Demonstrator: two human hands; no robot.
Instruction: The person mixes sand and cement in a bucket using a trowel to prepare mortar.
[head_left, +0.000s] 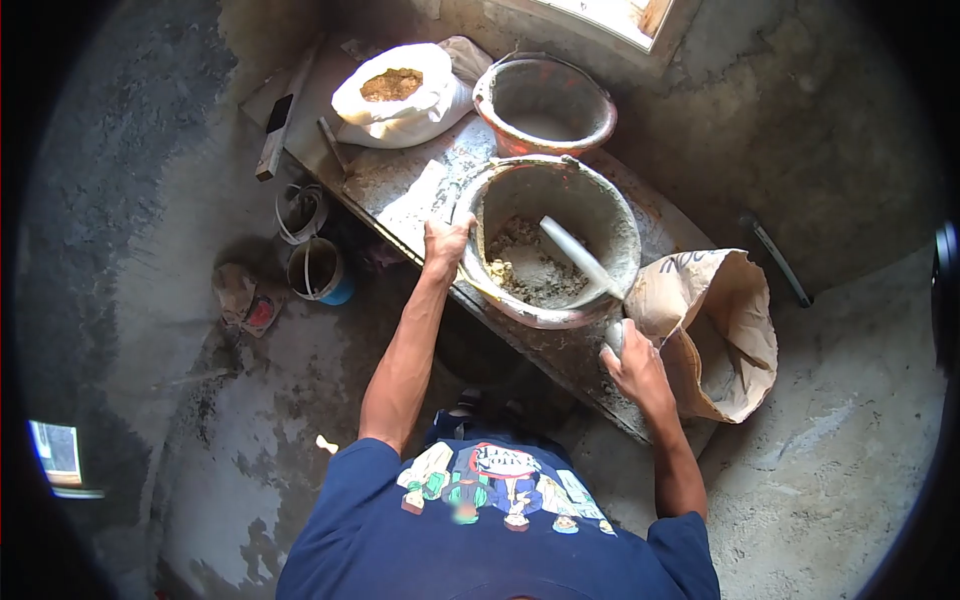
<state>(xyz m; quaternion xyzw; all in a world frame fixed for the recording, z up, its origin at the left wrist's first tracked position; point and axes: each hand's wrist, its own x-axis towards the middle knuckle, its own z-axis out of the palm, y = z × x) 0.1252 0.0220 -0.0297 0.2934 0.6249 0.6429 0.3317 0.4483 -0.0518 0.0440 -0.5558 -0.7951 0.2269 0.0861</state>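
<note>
My right hand (pixel 636 366) is wrapped around the handle of a trowel (pixel 578 255). The pale blade reaches over the near right rim into a mortar-crusted bucket (pixel 622 225). Inside lies a lumpy grey and yellowish mix (pixel 530 265), partly covered by the blade. At the bucket's left side, my left hand (pixel 447 243) is closed on its rim; the fingertips are partly hidden. An opened brown paper sack (pixel 665 290) stands just right of the bucket, close to my right hand.
The bucket stands on a dirty board (pixel 545 350). Behind it are a second bucket (pixel 545 140) and a white sack (pixel 440 120) of brown material. Small pails (pixel 330 285) sit on the floor at left. A dark phone-like object (pixel 280 113) lies on a wooden piece.
</note>
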